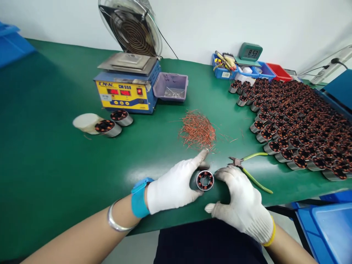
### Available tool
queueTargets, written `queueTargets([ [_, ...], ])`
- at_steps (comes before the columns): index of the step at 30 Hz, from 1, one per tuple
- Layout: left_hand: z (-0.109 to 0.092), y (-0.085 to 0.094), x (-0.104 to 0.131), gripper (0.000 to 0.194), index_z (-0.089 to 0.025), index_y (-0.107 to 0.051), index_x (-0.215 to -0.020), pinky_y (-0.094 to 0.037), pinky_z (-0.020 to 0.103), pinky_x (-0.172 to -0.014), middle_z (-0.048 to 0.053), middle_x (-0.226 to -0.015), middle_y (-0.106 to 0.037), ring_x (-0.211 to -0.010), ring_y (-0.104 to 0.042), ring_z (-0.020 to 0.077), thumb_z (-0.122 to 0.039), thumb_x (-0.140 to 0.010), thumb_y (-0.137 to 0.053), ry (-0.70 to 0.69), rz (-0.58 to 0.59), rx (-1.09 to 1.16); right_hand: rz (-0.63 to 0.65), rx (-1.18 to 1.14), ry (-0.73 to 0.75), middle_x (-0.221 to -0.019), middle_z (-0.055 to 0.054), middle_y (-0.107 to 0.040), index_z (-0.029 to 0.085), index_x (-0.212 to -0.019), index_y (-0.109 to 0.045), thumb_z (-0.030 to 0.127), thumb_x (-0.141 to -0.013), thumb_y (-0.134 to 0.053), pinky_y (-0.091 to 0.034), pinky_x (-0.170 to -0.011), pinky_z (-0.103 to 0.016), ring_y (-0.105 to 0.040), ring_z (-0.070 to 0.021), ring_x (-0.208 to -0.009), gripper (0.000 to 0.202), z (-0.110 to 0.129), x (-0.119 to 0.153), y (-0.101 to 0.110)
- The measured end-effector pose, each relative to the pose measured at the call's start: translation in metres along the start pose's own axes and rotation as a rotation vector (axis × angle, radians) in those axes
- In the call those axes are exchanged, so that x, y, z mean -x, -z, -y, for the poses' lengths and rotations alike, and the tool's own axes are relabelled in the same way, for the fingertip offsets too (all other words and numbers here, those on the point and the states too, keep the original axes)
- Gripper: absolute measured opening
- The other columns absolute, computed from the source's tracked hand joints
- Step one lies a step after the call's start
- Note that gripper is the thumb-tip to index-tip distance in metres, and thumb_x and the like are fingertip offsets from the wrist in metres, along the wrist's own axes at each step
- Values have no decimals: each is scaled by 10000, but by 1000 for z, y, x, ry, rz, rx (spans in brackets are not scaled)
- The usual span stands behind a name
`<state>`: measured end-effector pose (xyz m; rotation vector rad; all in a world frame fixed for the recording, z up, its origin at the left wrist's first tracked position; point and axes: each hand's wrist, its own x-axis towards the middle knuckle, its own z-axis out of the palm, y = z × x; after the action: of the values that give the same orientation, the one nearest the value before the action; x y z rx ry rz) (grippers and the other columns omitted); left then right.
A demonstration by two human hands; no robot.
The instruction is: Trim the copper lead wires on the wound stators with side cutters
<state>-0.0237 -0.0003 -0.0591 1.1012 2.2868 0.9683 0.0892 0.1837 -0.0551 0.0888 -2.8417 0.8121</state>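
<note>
A small round motor stator [205, 180], with a silver ring and copper windings, sits between my two gloved hands near the table's front edge. My left hand [177, 185] curves around its left side, index finger stretched away and thumb tip close to the lower rim. A dark, blurred patch behind the stator cannot be made out. On the other side, my right hand [240, 198] is open, its fingertips just beside the stator and its thumb apart below. Green-handled cutting pliers [239, 163] lie beyond the right hand. A pile of copper wire clippings [197, 129] lies past the left fingertips.
Many wound stators [299, 124] stand in rows on the right. Two more stators [121, 117] and a white cylinder [86, 123] stand left. Behind are a blue-yellow heating unit [126, 91], a purple tray [172, 88], a tool bin [224, 69] and a digital clock [250, 52].
</note>
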Motion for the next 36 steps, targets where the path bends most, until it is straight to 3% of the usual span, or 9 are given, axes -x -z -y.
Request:
queueTargets([
  [4, -6, -12, -7, 878, -133, -316, -1456, -524, 373, -771, 73, -984, -681, -862, -664, 253, -302, -663, -654, 68, -90, -53, -109, -17, -23, -931, -69, -619, 197, -943, -568, 473, -673, -775, -481, -905, -491, -594, -268, -902, 438, 10, -9, -10],
  [9, -16, -15, -11, 613, -131, -537, -1282, -502, 348, -700, 79, -916, -644, -782, -642, 232, -309, -700, -609, 114, -157, -166, -199, 21, 138, -761, -37, -608, 208, -789, -524, 229, -882, -533, -400, -1026, -517, -605, -218, -816, 96, 8, -14, -14],
  [14, -21, -6, -10, 265, -203, -669, -897, -478, 308, -643, 41, -853, -606, -723, -614, 201, -315, -657, -676, 190, -47, -186, -167, 35, -103, -762, -30, -594, 231, -745, -489, 244, -871, -516, -503, -869, -427, -626, -234, -869, 130, -21, -8, 2],
  [19, -20, -2, -9, 471, -193, -673, -1034, -506, 345, -702, 51, -907, -622, -777, -628, 226, -378, -609, -750, 193, -24, -159, -20, -40, -26, -895, -45, -644, 235, -871, -552, 285, -839, -589, -457, -981, -481, -606, -264, -1035, 70, -24, -7, 15],
  [22, -18, -2, -7, 648, -144, -620, -1187, -517, 382, -807, 90, -1018, -642, -885, -637, 258, -374, -597, -756, 100, -36, -124, -56, -96, 121, -1000, -73, -649, 213, -1028, -568, 377, -768, -699, -371, -1071, -553, -606, -272, -1028, 334, -6, -10, 6],
  [25, -15, -3, -5, 605, -119, -581, -1247, -504, 403, -864, 109, -1054, -660, -942, -633, 269, -324, -685, -677, 8, -51, -148, -152, -100, 194, -930, -40, -660, 223, -972, -586, 276, -856, -618, -331, -1093, -571, -630, -217, -913, 132, 5, -17, -5],
  [31, -13, -3, -1, 687, -167, -511, -1341, -501, 413, -844, 91, -1035, -666, -936, -624, 283, -302, -691, -686, 36, -1, -260, -290, -223, -72, -825, -29, -623, 237, -767, -534, 215, -892, -539, -519, -869, -381, -628, -193, -876, 127, -21, -29, 14],
  [33, -12, -4, -1, 713, -171, -481, -1369, -501, 413, -840, 96, -1051, -660, -940, -621, 286, -312, -700, -684, 19, -4, -278, -232, -238, -81, -830, -24, -625, 236, -760, -534, 207, -873, -561, -520, -862, -363, -631, -192, -890, 120, -26, -27, 22],
  [36, -8, -7, -1, 743, -155, -397, -1428, -500, 425, -825, 104, -1036, -652, -917, -621, 283, -306, -741, -637, -38, -29, -287, -61, -225, 99, -980, -58, -649, 224, -914, -592, 273, -828, -648, -484, -968, -428, -618, -222, -1003, 114, -17, -20, 18],
])
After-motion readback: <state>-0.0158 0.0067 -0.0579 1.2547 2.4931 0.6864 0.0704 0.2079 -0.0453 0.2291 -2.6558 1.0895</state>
